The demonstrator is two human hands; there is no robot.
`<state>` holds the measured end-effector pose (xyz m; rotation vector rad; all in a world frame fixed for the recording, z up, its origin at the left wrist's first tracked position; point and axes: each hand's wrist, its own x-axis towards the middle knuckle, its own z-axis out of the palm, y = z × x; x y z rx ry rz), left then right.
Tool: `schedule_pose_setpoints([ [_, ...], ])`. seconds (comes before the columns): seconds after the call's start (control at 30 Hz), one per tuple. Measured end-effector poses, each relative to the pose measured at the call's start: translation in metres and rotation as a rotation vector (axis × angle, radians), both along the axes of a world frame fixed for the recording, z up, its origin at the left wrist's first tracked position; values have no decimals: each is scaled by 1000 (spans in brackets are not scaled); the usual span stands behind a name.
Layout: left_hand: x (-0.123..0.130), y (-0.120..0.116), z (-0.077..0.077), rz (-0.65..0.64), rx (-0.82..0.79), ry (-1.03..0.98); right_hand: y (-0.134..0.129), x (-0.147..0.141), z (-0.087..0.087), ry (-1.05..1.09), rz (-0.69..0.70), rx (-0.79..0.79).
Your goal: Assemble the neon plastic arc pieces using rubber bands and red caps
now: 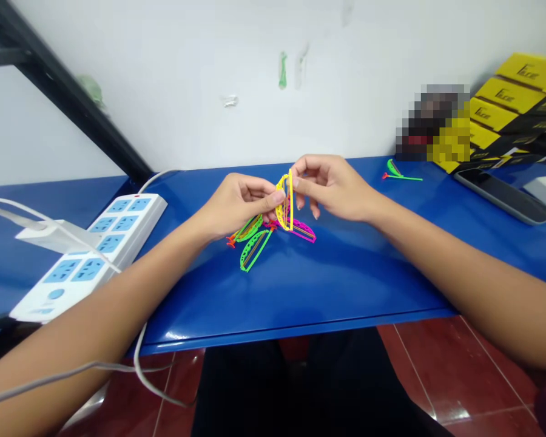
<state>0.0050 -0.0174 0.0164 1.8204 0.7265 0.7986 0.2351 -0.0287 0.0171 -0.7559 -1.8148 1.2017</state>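
Observation:
A small yellow plastic toy bow (279, 209) stands upright above the blue tabletop, held between both hands. My left hand (250, 200) pinches its curved, perforated side between thumb and fingers. Fingertips of my right hand (323, 185) close on its top end, by a straight yellow strip. Just below lie a green toy bow (253, 250), another green one (249, 229) partly under my left hand, and a pink toy bow (304, 229). Small orange-red tips (230, 241) show among them. How the pieces join at the fingertips is too small to tell.
On the left, a white power strip (131, 227) with a plugged-in adapter and cables borders the blue table (300, 291). A green toy bow with an arrow (400, 171) lies at the back right, near a phone (505, 194) and stacked yellow boxes (505, 94). A white wall stands behind.

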Motion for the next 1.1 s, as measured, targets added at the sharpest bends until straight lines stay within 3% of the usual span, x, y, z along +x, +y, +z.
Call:
schedule_pose_setpoints([
  [0.37, -3, 0, 7, -19, 30, 110, -2, -5, 1, 175, -49, -224],
  [0.57, 1, -1, 4, 27, -20, 37, 0, -4, -1, 188, -47, -234],
  [0.7, 1, -1, 5, -39, -57, 45, -1, -5, 1, 232, -48, -302],
  [0.9, -1, 1, 5, -4, -39, 30, -5, -4, 13, 349, 46, -536],
  [1.1, 2, 1, 0, 78, 21, -13, -5, 5, 16, 147, 223, -624],
])
